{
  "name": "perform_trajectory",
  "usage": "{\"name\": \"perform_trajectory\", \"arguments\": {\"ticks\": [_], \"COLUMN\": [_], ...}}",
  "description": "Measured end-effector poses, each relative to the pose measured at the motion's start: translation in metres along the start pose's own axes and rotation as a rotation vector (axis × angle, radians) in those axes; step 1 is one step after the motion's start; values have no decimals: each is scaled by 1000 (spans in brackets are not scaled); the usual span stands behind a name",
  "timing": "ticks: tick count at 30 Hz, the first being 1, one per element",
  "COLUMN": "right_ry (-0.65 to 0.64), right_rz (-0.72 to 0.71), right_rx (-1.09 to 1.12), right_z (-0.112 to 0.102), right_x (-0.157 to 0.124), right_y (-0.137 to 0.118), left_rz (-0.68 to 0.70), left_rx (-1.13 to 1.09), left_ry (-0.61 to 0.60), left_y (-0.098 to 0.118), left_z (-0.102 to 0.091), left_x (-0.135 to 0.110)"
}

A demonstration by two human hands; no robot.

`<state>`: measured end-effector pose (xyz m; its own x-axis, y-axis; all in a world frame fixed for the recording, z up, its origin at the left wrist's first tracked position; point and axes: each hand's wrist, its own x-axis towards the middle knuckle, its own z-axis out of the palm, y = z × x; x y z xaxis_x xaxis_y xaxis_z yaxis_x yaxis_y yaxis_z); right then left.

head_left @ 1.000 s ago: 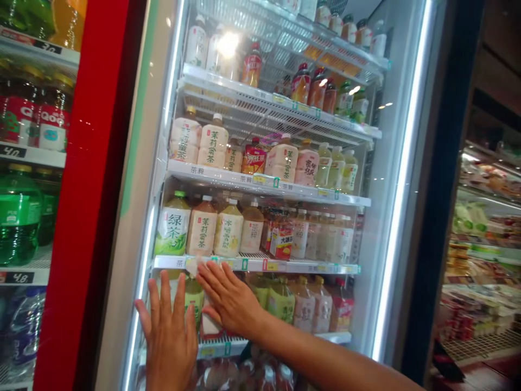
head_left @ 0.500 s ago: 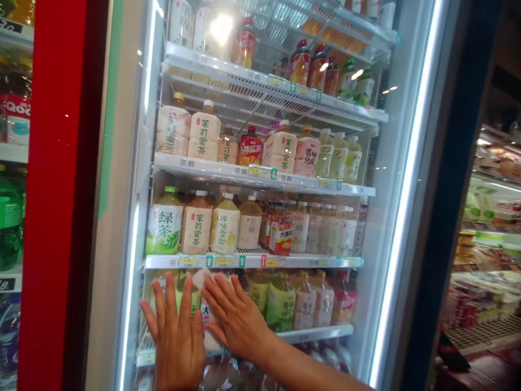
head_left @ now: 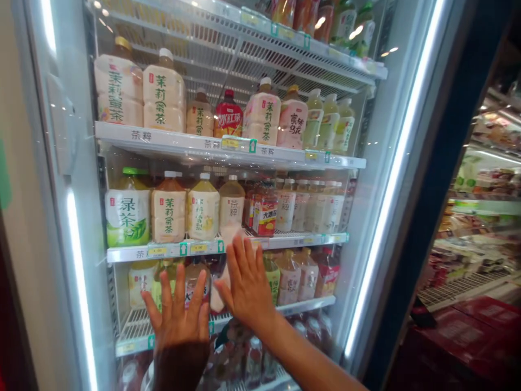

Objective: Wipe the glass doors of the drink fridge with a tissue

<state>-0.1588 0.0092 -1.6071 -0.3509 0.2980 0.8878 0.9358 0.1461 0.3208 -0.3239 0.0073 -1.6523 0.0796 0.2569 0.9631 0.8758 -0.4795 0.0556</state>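
My right hand (head_left: 249, 285) lies flat with its fingers pointing up, pressing a thin white cloth (head_left: 233, 231) against the clear glass door of a drinks fridge. Parts of the cloth show past the fingertips and beside the thumb; the palm hides the rest. Lower and to the left, my left hand (head_left: 179, 320) is held up with fingers spread and nothing in it. It appears to be on or very near the glass; contact cannot be made out. Behind the glass, a green tea bottle (head_left: 128, 212) and a red iced tea bottle (head_left: 228, 115) stand among other bottled teas.
White wire shelves with a price-label edge (head_left: 163, 140) run across the fridge interior. A bright light strip (head_left: 394, 174) lines its right side, beside a dark frame (head_left: 431, 179). Farther right are a lit display shelf (head_left: 476, 244) and red boxes (head_left: 484, 331).
My right hand and the cloth have moved up and slightly right across the glass. My left hand stays spread in nearly the same place. The view has come closer to the fridge.
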Motion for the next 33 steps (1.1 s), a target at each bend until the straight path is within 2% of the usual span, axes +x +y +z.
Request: {"name": "perform_trajectory", "arguments": {"ticks": [2, 3, 5, 6, 9, 11, 13, 15, 17, 19, 21, 23, 27, 29, 31, 33], "right_ry": [-29, -39, -32, -23, 19, 30, 34, 32, 17, 62, 37, 18, 57, 91, 95, 68], "right_rz": [-33, -50, -66, -52, 57, 119, 167, 213, 233, 198, 167, 199, 384, 419, 432, 423], "right_rx": [0, 2, 18, 28, 23, -4, -28, -45, -60, -76, -50, -27, -5, 6, 11, 3], "right_z": [7, 9, 8, 5, -9, -19, -22, -15, -1, 14, 21, 13, -33, -49, -50, -41], "right_x": [-62, -82, -90, -79, -14, 21, 21, -19, -84, -145, -171, -152, -45, -14, -24, -69], "right_y": [-7, -5, 12, 27, 82, 108, 112, 96, 72, 57, 62, 92, 189, 222, 231, 219], "left_rz": [41, 63, 103, 115, 149, 172, 190, 202, 203, 201, 220, 281, 414, 466, 522, 574], "left_rx": [31, 41, 52, 57, 79, 71, 34, -9, -53, -96, -106, -87, -113, -154, -174, -172], "left_ry": [-27, -59, -139, -170, -214, -229, -234, -218, -192, -172, -180, -196, -156, -149, -161, -185], "left_y": [8, 11, 16, 18, 27, 34, 42, 49, 55, 61, 66, 74, 105, 124, 140, 151], "left_z": [1, 1, -1, -3, -4, -2, 2, 7, 12, 17, 22, 27, 37, 41, 44, 46], "left_x": [-3, -4, -6, -7, -7, -6, -6, -8, -11, -12, -8, 5, 49, 70, 85, 95]}}
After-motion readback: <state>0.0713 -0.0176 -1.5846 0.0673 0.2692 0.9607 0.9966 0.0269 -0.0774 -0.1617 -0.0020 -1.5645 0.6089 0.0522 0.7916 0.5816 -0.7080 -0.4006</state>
